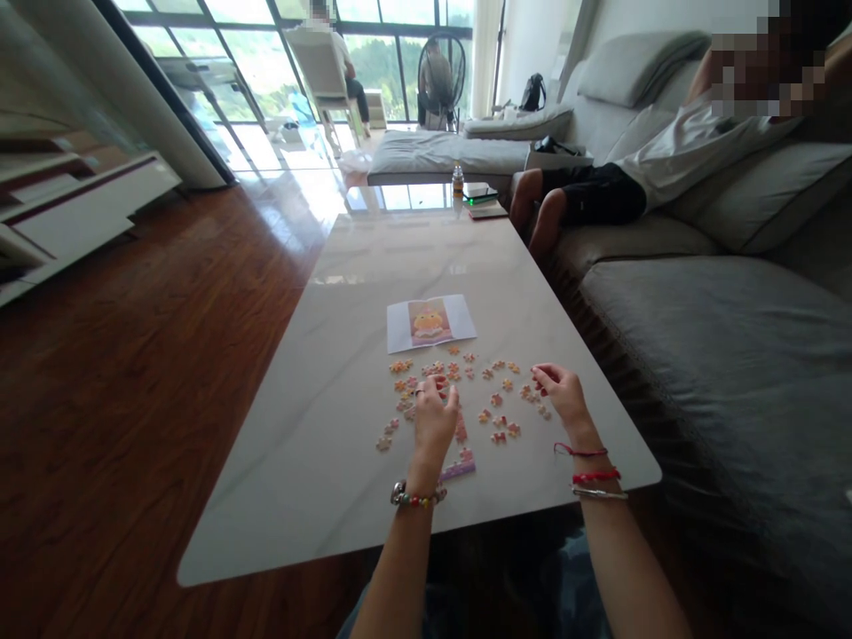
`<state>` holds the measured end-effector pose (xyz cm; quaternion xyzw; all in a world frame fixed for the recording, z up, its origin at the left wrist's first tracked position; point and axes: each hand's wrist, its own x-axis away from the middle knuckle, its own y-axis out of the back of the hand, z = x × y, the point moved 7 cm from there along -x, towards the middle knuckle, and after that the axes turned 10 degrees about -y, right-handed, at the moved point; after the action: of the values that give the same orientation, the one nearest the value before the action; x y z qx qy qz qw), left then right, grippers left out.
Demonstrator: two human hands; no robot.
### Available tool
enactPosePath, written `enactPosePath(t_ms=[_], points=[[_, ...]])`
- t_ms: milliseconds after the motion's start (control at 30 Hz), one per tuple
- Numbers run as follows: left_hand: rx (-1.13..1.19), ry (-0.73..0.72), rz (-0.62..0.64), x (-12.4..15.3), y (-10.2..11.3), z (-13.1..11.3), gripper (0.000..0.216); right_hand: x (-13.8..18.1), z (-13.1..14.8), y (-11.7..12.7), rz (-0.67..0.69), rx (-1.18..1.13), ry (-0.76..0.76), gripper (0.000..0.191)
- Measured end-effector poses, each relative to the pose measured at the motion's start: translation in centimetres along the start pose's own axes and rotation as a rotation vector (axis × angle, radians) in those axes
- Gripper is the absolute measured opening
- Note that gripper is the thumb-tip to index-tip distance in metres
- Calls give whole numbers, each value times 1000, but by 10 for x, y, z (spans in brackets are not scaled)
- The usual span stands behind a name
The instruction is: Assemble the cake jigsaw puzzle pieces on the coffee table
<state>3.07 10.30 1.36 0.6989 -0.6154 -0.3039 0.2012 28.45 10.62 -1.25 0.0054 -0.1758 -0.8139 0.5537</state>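
Observation:
Several small orange and pink puzzle pieces (pixel 496 399) lie scattered on a pale marble table (pixel 346 444). A printed reference picture (pixel 430 322) of a yellow chick lies just beyond them. My left hand (pixel 434 415) rests over the pieces with fingers curled, pinching something small I cannot make out. A joined strip of pieces (pixel 459 463) lies right beside its wrist. My right hand (pixel 563 390) hovers at the right side of the scatter, fingertips pinched together over a piece.
A grey sofa (pixel 719 355) runs along the table's right side, with a person lying on it. A bottle (pixel 458 177) and stacked books (pixel 480 197) stand at the table's far end. Wooden floor lies to the left. Two people sit by the far windows.

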Motion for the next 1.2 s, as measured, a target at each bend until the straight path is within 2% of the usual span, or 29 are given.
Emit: enactPosePath(t_ms=[133, 300, 467, 667, 900, 1067, 1200], points=[[10, 21, 10, -8, -3, 2, 21, -10, 4, -9, 15, 3, 10, 39], [12, 52, 34, -9, -5, 14, 20, -19, -7, -11, -24, 51, 4, 38], [44, 113, -30, -11, 10, 41, 18, -26, -12, -26, -15, 165, 0, 37], [-68, 123, -127, -16, 40, 62, 20, -19, 4, -75, 98, 274, 64, 33], [-128, 174, -151, -14, 56, 81, 19, -7, 26, -134, 235, 390, 201, 26], [-169, 173, -115, -13, 56, 90, 19, -6, 39, -182, 296, 651, 398, 24], [-229, 74, -13, -15, 47, 84, 23, -14, 38, -201, 328, 827, 387, 15]])
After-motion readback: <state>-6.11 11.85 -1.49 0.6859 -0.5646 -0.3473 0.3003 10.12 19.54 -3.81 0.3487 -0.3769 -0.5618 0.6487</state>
